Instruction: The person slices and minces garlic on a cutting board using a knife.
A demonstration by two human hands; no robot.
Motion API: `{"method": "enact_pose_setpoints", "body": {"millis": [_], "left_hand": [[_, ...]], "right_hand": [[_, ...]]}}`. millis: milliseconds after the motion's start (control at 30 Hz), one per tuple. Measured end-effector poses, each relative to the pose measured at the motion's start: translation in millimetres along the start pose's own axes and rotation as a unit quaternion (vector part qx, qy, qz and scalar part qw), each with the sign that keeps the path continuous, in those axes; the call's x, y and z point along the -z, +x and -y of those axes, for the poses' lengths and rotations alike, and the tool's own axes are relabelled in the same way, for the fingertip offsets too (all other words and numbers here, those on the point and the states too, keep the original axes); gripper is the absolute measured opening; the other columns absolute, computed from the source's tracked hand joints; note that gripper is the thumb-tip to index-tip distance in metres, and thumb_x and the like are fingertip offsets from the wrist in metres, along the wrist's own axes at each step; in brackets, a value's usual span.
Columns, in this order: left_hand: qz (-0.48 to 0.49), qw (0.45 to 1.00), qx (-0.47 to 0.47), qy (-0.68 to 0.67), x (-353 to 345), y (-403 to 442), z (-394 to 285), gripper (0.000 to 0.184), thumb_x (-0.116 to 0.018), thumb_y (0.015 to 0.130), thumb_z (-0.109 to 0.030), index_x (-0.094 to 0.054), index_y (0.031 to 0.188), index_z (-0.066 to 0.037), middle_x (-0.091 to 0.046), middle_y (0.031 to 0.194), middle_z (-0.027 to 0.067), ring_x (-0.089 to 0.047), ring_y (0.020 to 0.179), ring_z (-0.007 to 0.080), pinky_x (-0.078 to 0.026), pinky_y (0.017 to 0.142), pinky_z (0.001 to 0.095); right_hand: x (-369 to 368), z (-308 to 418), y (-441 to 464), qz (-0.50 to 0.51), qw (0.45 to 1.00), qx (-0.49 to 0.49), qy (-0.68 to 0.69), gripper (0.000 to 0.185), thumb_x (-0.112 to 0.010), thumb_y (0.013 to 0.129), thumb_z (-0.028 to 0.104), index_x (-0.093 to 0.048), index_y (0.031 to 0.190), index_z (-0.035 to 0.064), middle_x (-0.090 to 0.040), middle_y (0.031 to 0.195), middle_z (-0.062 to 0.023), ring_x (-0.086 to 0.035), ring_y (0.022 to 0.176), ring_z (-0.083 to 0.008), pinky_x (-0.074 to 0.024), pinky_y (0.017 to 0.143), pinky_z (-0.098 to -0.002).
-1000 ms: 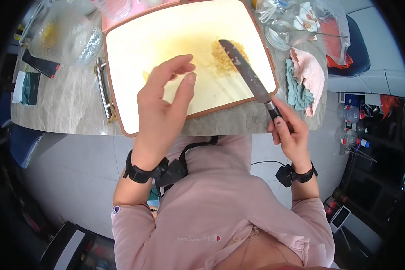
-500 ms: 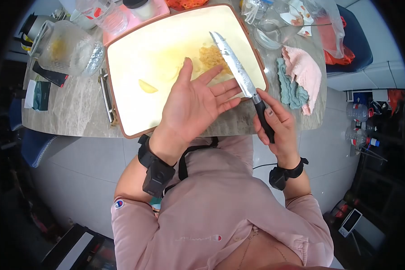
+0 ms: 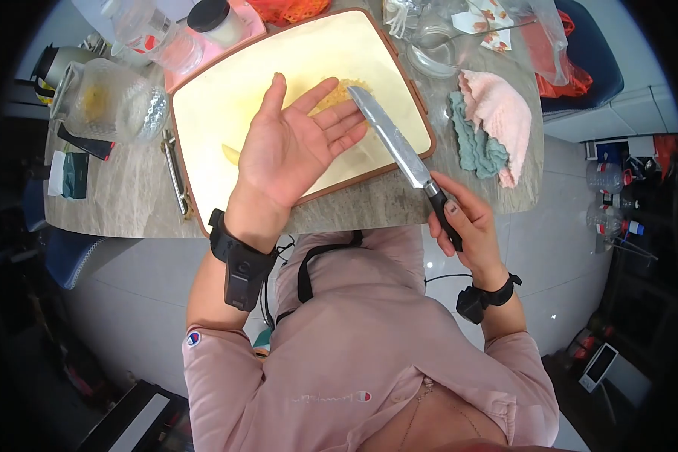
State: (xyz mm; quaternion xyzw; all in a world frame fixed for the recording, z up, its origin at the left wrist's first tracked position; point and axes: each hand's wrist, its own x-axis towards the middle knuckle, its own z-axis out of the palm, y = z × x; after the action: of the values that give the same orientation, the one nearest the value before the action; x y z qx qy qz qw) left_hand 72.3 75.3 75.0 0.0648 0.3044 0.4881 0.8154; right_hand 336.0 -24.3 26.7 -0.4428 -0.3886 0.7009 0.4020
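My left hand (image 3: 290, 143) is held palm up over the cutting board (image 3: 241, 90), fingers spread, with nothing in it. My right hand (image 3: 463, 222) grips the black handle of a knife (image 3: 390, 138), whose blade points up and left, its tip near my left fingertips. Minced yellowish food (image 3: 346, 90) lies on the board, partly hidden behind my left hand and the blade tip. A pale yellow slice (image 3: 231, 154) rests on the board left of my left wrist.
A glass pitcher (image 3: 109, 102), a plastic bottle (image 3: 154, 38) and a lidded jar (image 3: 217, 24) stand at the left and back. Pink cloth (image 3: 497, 113) and green cloth (image 3: 474, 143) lie right of the board, near a glass bowl (image 3: 433, 53).
My left hand has turned palm up with its fingers spreading, then shifted left. The knife has moved slightly down and left in my right hand, its tip now near my left fingers.
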Motion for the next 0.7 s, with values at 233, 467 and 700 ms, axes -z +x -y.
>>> {"method": "enact_pose_setpoints", "body": {"millis": [233,467,700], "left_hand": [[0.028,0.88,-0.147,0.45,18.2,16.1,-12.9,0.056,-0.047,0.104,-0.029,-0.035,0.151,0.0,-0.039,0.152,0.0298,-0.042,0.139,0.0369,-0.036,0.113,0.0489],[0.026,0.253,-0.392,0.884,18.8,8.6,41.2,0.077,-0.06,0.077,0.002,-0.042,0.151,-0.012,-0.037,0.157,0.018,-0.031,0.147,0.0392,-0.027,0.115,0.0608],[0.081,0.226,-0.391,0.889,11.0,-6.0,65.5,0.079,-0.062,0.078,-0.002,-0.045,0.151,-0.026,-0.03,0.162,0.0144,-0.027,0.149,0.0421,-0.021,0.115,0.0658]], "right_hand": [[13.4,7.8,-14.9,-0.049,0.995,0.031,-0.081,0.042,-0.05,0.104,0.012,-0.051,0.145,0.0047,-0.063,0.077,-0.0042,-0.05,0.05,-0.006,-0.0375,0.045,-0.021],[1.6,19.6,-11.7,-0.053,0.992,0.031,-0.112,0.044,-0.049,0.102,0.006,-0.05,0.146,0.0053,-0.063,0.08,-0.0035,-0.05,0.051,-0.0054,-0.0387,0.047,-0.0203],[-8.1,21.9,-5.3,-0.039,0.994,0.03,-0.099,0.045,-0.05,0.102,0.006,-0.049,0.147,0.005,-0.063,0.08,-0.0036,-0.05,0.052,-0.0051,-0.0401,0.047,-0.0206]]}}
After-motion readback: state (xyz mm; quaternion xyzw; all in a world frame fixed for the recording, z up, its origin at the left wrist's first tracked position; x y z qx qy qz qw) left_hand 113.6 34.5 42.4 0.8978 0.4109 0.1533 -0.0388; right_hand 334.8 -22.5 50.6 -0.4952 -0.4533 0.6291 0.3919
